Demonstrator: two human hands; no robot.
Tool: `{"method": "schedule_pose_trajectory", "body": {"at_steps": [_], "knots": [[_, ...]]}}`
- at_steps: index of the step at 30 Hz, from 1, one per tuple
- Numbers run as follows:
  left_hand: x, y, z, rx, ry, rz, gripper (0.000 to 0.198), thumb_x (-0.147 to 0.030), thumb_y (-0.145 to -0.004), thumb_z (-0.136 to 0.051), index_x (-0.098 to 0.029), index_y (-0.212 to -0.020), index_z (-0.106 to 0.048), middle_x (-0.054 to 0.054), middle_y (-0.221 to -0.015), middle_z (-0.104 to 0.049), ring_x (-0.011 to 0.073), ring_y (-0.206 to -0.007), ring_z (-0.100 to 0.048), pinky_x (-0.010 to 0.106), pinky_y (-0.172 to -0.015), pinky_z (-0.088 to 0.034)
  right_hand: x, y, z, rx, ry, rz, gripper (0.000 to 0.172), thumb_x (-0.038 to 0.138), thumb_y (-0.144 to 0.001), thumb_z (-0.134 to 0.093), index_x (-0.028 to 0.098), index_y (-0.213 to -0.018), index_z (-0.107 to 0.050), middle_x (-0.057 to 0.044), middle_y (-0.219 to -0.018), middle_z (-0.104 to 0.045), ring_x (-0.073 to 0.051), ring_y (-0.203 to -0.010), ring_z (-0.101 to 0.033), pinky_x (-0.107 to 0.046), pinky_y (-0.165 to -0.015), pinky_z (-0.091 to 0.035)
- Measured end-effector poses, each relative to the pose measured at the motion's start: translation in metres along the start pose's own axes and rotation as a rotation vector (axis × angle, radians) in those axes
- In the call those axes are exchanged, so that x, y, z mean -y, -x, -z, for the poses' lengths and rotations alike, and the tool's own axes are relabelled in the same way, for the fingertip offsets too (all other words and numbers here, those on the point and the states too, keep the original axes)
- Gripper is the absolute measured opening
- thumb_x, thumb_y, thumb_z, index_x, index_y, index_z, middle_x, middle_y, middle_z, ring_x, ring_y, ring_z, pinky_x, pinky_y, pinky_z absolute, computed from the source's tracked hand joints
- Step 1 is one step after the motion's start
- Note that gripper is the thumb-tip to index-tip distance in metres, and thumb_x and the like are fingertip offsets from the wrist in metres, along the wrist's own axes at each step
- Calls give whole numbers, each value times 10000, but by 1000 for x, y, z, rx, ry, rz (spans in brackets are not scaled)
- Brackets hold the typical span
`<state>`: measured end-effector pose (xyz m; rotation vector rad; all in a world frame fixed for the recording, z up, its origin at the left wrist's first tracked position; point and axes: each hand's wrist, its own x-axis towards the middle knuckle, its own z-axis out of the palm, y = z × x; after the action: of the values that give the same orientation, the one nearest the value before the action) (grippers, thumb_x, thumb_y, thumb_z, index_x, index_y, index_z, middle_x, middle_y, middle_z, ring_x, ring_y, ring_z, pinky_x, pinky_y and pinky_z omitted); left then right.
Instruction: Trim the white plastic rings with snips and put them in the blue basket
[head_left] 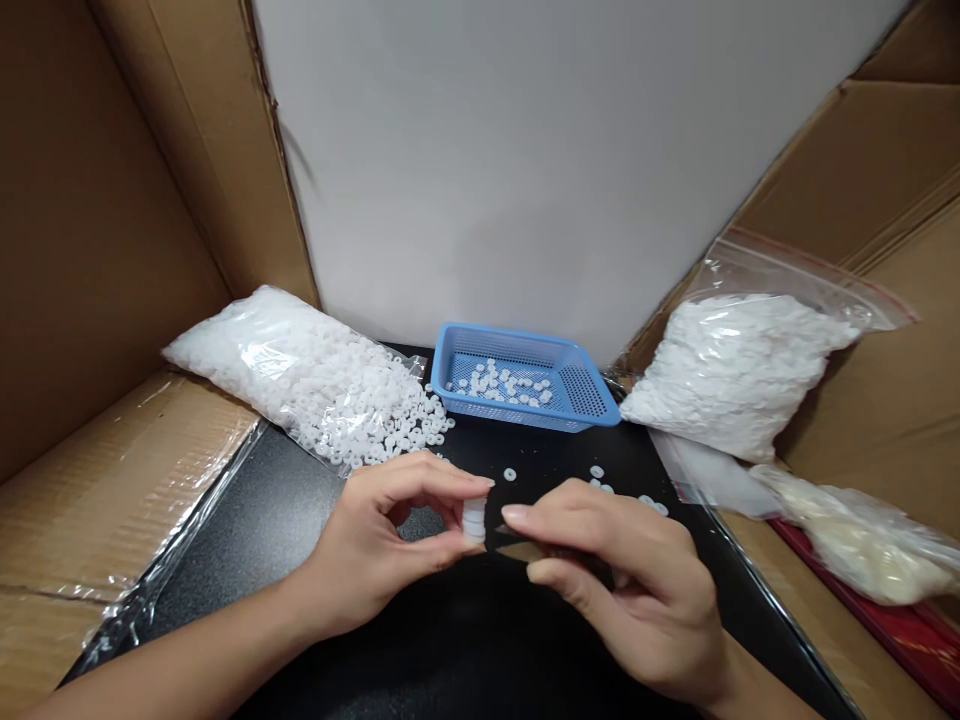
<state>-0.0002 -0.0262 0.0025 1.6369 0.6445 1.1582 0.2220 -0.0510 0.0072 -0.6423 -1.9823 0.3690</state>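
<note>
Left hand [397, 520] pinching a short stack of white washers [474, 522] above black table [420, 660]. Right hand [630, 585] just beside, thumb and forefinger apart; can't tell if gripping anything. Blue basket [589, 392] behind.

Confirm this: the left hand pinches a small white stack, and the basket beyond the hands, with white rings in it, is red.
Not quite: the basket is blue, as the head view shows. The rest stands: white rings in it, left hand pinching the small white stack.

The stacked rings [474, 524] at lower centre are white, the hole-patterned basket [517, 346] mid-frame blue, the speckled tabletop [262, 520] at lower left black
</note>
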Motion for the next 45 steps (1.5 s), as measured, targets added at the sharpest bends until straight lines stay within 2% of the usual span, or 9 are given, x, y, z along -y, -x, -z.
{"method": "schedule_pose_trajectory", "body": {"at_steps": [7, 10, 14, 20, 23, 27, 33, 37, 45], "knots": [[5, 1, -1, -12, 229, 194, 328, -115, -725, -873, -256, -1018, -827, 37, -902, -753, 119, -758, -675, 223, -738, -571, 0, -2, -5, 108, 132, 60, 432, 476, -1059, -441, 169, -1301, -625, 33, -623, -583, -113, -503, -543, -248, -488, -400], [7, 0, -2, -16, 285, 246, 319, -104, -706, -886, -245, -985, -824, 25, -905, -758, 95, -732, -662, 198, -725, -562, -1, -1, -7, 45, 187, 46, 356, 479, -1026, -529, 167, -1002, -700, 52, -544, -521, -98, -456, -476, -246, -459, -342], [8, 1, -3, -2, 256, 223, 418, -71, -724, -868, -255, -1088, -778, 20, -972, -782, 78, -751, -660, 171, -735, -552, -3, 2, -8, -133, 196, -158, 382, 333, -1036, -542, 207, -676, -544, 55, -536, -486, -80, -445, -445, -214, -449, -356], [8, 5, -7, 8, 151, 71, 773, -30, -782, -805, -376, -1418, -534, -6, -1037, -774, 96, -831, -681, 194, -786, -572, -7, 6, -19, -81, 14, -240, 257, 331, -992, -630, 216, -1217, -681, -4, -813, -641, -105, -643, -634, -182, -581, -533], [9, 6, -8, 7, 56, -12, 810, -31, -815, -767, -390, -1476, -466, -6, -1011, -756, 105, -839, -680, 200, -788, -577, -7, 9, -26, -42, -146, -319, 407, 372, -880, -771, 269, -1260, -666, 7, -865, -691, -103, -648, -676, -165, -581, -562], [11, 7, -7, 14, -108, -104, 838, -23, -822, -744, -394, -1504, -429, -14, -965, -727, 101, -793, -661, 194, -770, -577, -5, 13, -37, -94, -321, -463, 320, 375, -855, -797, 306, -1147, -685, 12, -928, -755, -129, -737, -738, -177, -634, -591], [15, 12, -8, 44, -325, -159, 768, -4, -822, -696, -334, -1472, -454, 16, -1034, -752, 102, -788, -658, 186, -770, -566, -1, 14, -52, -249, -448, -657, 250, 362, -799, -838, 253, -916, -646, 33, -779, -677, -100, -620, -646, -162, -533, -497], [16, 12, -9, -3, -384, -160, 699, 4, -807, -699, -318, -1397, -509, 5, -1030, -769, 103, -808, -667, 181, -779, -559, 3, 9, -54, -270, -559, -718, 203, 348, -825, -805, 233, -856, -641, 36, -746, -627, -101, -685, -600, -177, -611, -489], [17, 14, -15, -151, -244, -132, 535, -111, -768, -836, -269, -1242, -644, 13, -989, -763, 119, -797, -677, 197, -749, -571, 6, 5, -51, -264, -891, -935, 345, 426, -764, -859, 205, -843, -606, 59, -680, -519, -50, -524, -328, -175, -459, -249]]}}
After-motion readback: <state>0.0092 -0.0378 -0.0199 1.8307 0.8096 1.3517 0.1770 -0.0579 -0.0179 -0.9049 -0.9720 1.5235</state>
